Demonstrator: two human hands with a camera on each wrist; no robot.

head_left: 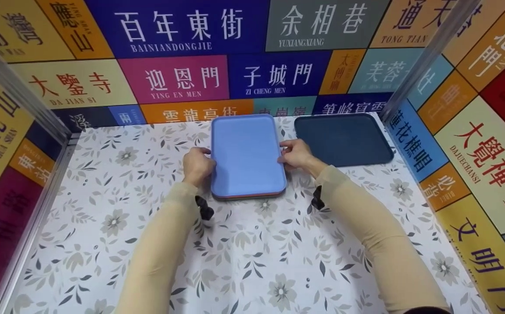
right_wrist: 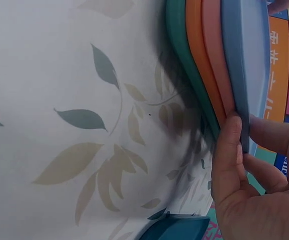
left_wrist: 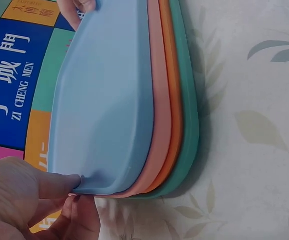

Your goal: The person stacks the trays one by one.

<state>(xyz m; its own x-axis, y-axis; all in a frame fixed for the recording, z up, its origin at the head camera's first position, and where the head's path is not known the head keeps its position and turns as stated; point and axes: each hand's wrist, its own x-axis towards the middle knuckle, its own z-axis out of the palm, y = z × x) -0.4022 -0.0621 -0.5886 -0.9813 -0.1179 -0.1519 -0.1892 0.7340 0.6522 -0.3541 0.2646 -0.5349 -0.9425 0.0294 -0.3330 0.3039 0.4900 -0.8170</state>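
Note:
A light blue rectangular tray [head_left: 248, 152] tops a stack at the back middle of the table. Beneath it the left wrist view shows the edges of a pink tray [left_wrist: 160, 100], an orange tray [left_wrist: 174, 85] and a green tray [left_wrist: 191, 125]. My left hand [head_left: 198, 165] pinches the blue tray's left edge, its thumb on the rim and fingers below. On the opposite edge, my right hand [head_left: 297, 153] pinches the blue tray's rim between thumb and fingers. Whether the blue tray is lifted off the others is hard to tell.
Right of the stack, a dark navy tray [head_left: 344, 139] lies flat by the back right corner. A floral cloth [head_left: 235, 261] covers the table. Panels printed with lettering [head_left: 173, 83] stand along the back and both sides, with metal posts at the corners.

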